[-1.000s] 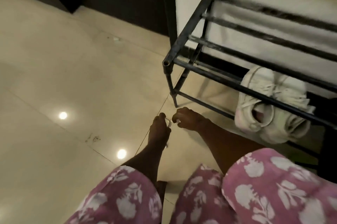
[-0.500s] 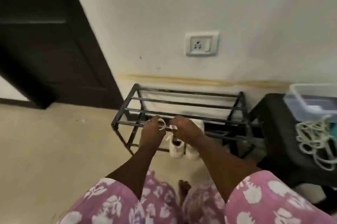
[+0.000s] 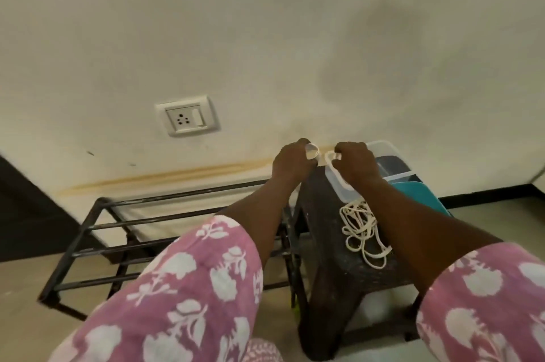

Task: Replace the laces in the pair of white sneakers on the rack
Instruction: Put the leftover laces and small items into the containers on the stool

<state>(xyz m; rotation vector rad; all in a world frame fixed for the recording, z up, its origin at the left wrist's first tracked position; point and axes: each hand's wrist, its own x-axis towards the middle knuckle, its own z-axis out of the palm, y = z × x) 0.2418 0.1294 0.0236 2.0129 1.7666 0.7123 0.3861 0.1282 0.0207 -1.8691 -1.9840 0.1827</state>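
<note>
Where it shows between the two hands, the white lace [image 3: 312, 151] is a thin, pale cord wound into small loops, one at each hand. It is held up in front of the wall, above the far end of the dark stool [image 3: 333, 270]. The black metal rack [image 3: 118, 226] stands on the floor to the left, against the wall.

The left hand [image 3: 295, 162] has its grip closed, with the fingers curled in and pinching one loop of the lace at its right edge. The right hand [image 3: 356, 168] is closed the same way and pinches the other end. The two grips sit near each other with a short gap between them.

Both hands show their backs to the camera. The forearms reach forward and up from pink floral sleeves [image 3: 188, 288], the left one crossing in front of the rack, the right one over the stool.

A loose pile of white laces [image 3: 361, 232] lies on the stool between the forearms. A clear plastic box [image 3: 386, 152] sits behind the right hand.
</note>
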